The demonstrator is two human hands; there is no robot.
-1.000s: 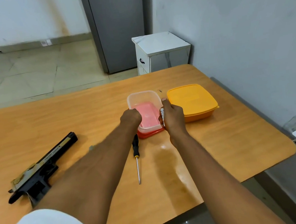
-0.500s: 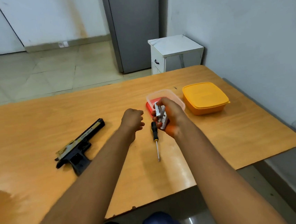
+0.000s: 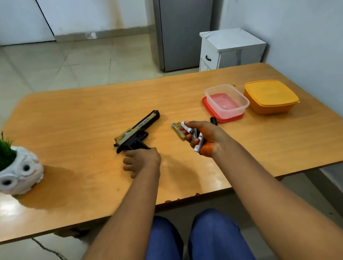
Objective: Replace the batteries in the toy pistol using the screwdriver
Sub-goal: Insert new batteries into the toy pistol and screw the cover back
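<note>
Lying on the orange wooden table [image 3: 80,109], the black and gold toy pistol [image 3: 137,131] is gripped at its handle by the left hand [image 3: 141,161], while silver cylindrical batteries [image 3: 195,137] are clasped in the curled right hand [image 3: 205,136], and the black-handled screwdriver [image 3: 213,120] is seen just beyond, near the clear plastic container [image 3: 227,101].

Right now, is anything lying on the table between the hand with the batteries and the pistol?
Only a small gold cover piece lies on the table beside the right hand holding the batteries. It sits short of the pistol, whose grip the left hand holds.
</note>
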